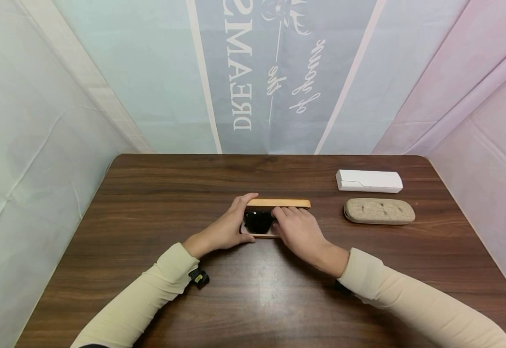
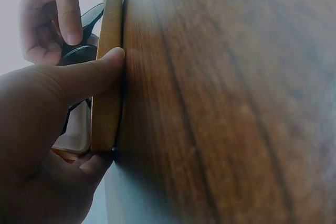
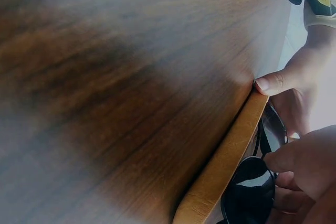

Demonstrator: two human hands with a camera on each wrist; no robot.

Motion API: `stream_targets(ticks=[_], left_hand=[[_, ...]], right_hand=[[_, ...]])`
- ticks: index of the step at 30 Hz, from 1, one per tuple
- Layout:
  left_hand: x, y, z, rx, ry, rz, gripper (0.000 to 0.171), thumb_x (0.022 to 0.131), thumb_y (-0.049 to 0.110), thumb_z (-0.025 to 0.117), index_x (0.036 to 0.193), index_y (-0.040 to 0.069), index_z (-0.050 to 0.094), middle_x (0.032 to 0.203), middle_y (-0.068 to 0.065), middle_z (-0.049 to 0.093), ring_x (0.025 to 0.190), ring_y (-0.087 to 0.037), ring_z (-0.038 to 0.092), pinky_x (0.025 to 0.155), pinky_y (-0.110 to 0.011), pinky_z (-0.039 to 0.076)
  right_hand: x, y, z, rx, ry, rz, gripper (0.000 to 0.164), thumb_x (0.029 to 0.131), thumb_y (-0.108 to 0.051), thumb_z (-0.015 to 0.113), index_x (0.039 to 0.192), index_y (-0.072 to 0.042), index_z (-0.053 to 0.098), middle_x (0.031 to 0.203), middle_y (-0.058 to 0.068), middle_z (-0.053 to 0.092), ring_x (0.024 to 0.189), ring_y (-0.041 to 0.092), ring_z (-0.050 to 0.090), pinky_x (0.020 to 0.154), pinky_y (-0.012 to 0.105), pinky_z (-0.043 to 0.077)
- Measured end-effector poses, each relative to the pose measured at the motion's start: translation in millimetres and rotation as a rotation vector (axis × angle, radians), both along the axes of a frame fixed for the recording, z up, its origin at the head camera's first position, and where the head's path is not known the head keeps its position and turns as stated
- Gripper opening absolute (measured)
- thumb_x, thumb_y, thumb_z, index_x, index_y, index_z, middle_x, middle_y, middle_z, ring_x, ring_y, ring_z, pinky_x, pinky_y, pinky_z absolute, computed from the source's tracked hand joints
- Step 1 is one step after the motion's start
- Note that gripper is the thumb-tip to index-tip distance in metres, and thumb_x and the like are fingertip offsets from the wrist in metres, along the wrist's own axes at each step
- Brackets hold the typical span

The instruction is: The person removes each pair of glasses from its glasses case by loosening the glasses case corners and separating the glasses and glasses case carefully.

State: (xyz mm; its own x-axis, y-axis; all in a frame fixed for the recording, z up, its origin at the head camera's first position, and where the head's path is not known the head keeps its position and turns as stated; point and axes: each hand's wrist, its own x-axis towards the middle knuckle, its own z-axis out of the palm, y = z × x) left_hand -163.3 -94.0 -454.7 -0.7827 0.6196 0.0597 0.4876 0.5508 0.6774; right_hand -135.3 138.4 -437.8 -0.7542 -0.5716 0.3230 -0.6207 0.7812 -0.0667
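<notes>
A tan eyeglass case [image 1: 281,203] lies in the middle of the table with its lid raised and a pale lining inside. Black sunglasses [image 1: 258,222] sit at its opening; in the right wrist view one dark lens [image 3: 248,192] shows above the case's near wall. My left hand [image 1: 223,228] grips the case's left end, thumb on the near side and fingers at the far side. Over the right half, my right hand [image 1: 302,234] pinches the sunglasses near the bridge between the lenses. Its fingers partly hide the right side of the sunglasses.
To the right on the wooden table [image 1: 253,299] lie a white oblong case [image 1: 369,181] and, nearer, a beige fabric-covered case [image 1: 380,211], both closed. Printed cloth [image 1: 166,87] hangs behind the table's far edge, with pale sheets at both sides.
</notes>
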Motion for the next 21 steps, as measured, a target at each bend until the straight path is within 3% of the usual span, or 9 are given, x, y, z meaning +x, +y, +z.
stream_targets(ticks=[12,21], left_hand=[[-0.7,-0.8,-1.4,0.003,0.005,0.005,0.11,0.081,0.017,0.089,0.159,0.014,0.011,0.147,-0.021,0.034,0.124,-0.03,0.049,0.102,-0.042,0.047],[0.0,-0.6,-1.8,-0.004,-0.008,0.001,0.109,0.082,0.017,0.088,0.159,0.016,0.01,0.149,-0.021,0.032,0.128,-0.031,0.047,0.103,-0.042,0.047]], right_hand=[[5.9,0.4,0.8,-0.095,0.043,0.024,0.017,0.086,-0.014,0.082,0.09,-0.011,0.065,0.082,0.0,0.067,0.073,0.019,0.063,0.062,0.035,0.053],[7.2,0.2,3.6,-0.131,0.004,0.0,0.014,0.084,-0.008,0.079,0.087,-0.01,0.066,0.083,0.0,0.066,0.077,0.018,0.063,0.059,0.034,0.055]])
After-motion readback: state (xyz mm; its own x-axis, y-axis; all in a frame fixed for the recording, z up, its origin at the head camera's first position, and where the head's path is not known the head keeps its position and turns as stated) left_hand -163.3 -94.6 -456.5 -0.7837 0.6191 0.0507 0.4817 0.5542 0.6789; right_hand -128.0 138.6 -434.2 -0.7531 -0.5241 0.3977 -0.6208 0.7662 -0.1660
